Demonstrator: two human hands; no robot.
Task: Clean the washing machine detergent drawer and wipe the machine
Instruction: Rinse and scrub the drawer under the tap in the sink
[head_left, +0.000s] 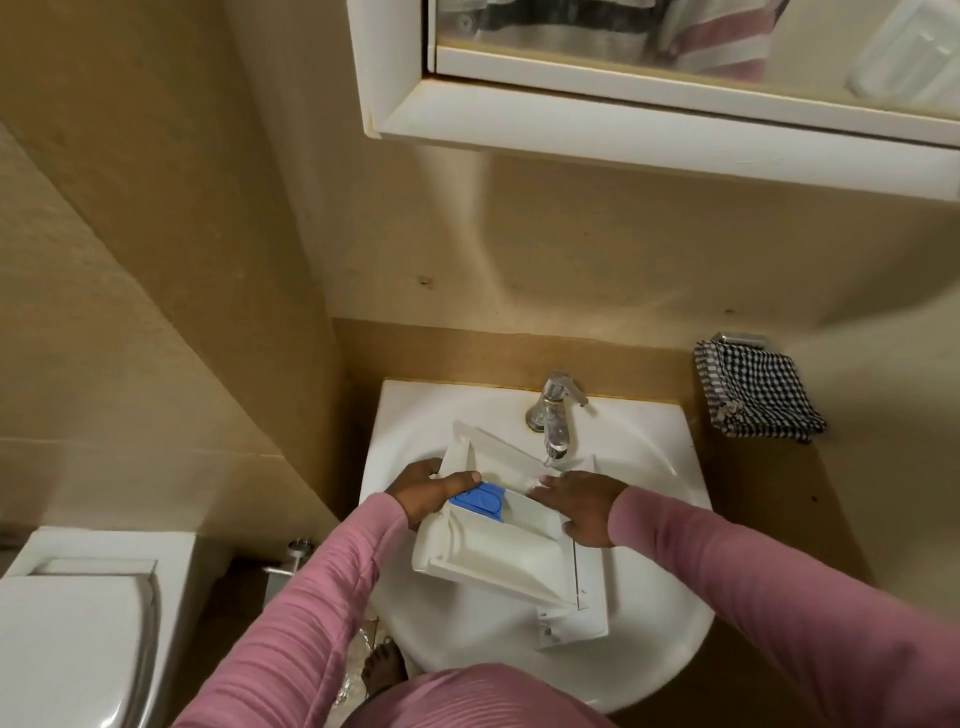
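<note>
Lying slantwise over the bowl of the white sink (649, 654), the detergent drawer (498, 556) is being held just below the tap (557, 415); it is showing as a white plastic tray with raised walls dividing it into long compartments, its flat front panel (589, 597) pointing toward the person and down to the right; a blue insert (480, 500) is sitting in the compartment at its left side; the inner walls are looking faintly cream-tinted.

The left hand (431, 488) is gripping the drawer's left wall, thumb curling over the top beside the blue insert while the other fingers are wrapping underneath, where they are passing out of sight; the right hand (582, 506) is lying palm down on the drawer's right side, its fingers stretching fairly straight toward the spot under the spout, pressing rather than clasping; whether its thumb is hooking the wall is hard to tell.

A small white splash is showing at the right fingertips, though the stream itself is too faint to make out; the pink sleeves (322, 597) are running out of the bottom of the frame.

A checked cloth (753, 395) is hanging on the wall to the right of the sink; a toilet (67, 623) is being cut off by the left edge; above, a white-framed mirror cabinet (623, 124) is being cropped by the top edge, its reflection giving only blurred striped fabric.
</note>
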